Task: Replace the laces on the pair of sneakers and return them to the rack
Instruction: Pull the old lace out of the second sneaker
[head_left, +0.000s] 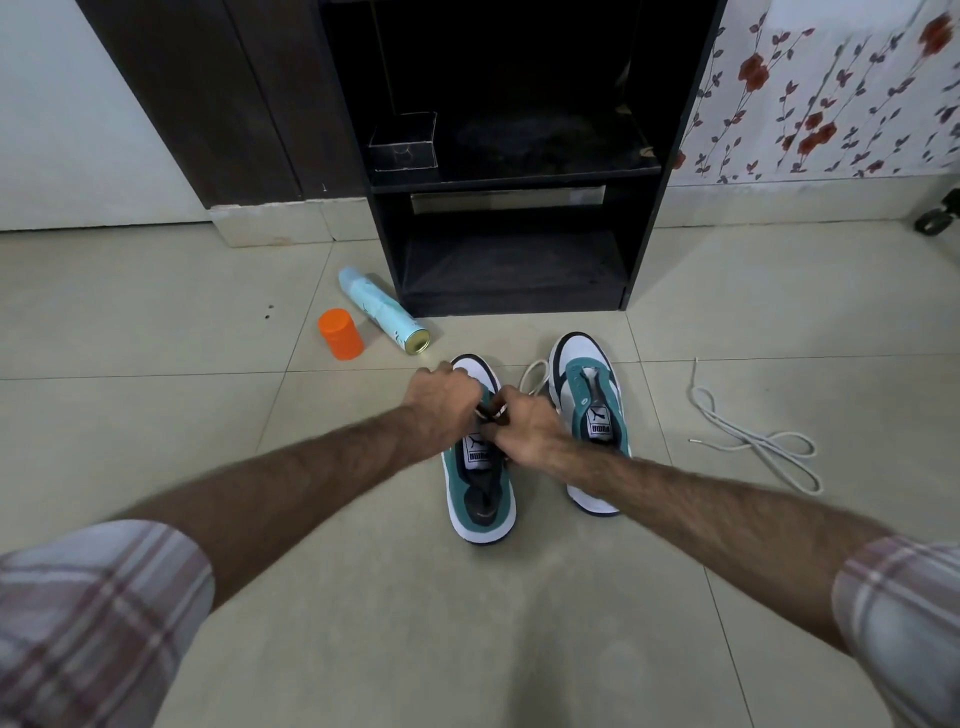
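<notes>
Low in the middle of the frame, on the tiled floor, stand the two sneakers side by side with toes toward the rack (644, 218), which fills the upper centre. Both hands work over the left shoe (480, 483): the left hand (441, 397) is curled over its eyelet area, the right hand (524, 423) just beside it, and between them a short stretch of lace (496, 410) shows, pinched at the fingers; exactly which fingers hold it I cannot tell, as the knuckles hide the tips. A pale loop of that lace spills out between the shoes. The right shoe (592, 410) shows no lace over its tongue, and a loose lace (753, 441) lies in coils well to the right of the frame. A lace is limp and light, so I judge it will go nowhere when pushed; it is best taken close behind its stiff tip and fed through each eyelet, then drawn from the far side. The shoe is light with a soft upper and firm sole, so it may slide or tip under the pull unless one hand steadies its side. For the rack, the heel collar looks the best hold. At left centre lie a spray can (382, 312) and an orange cap (340, 332).
</notes>
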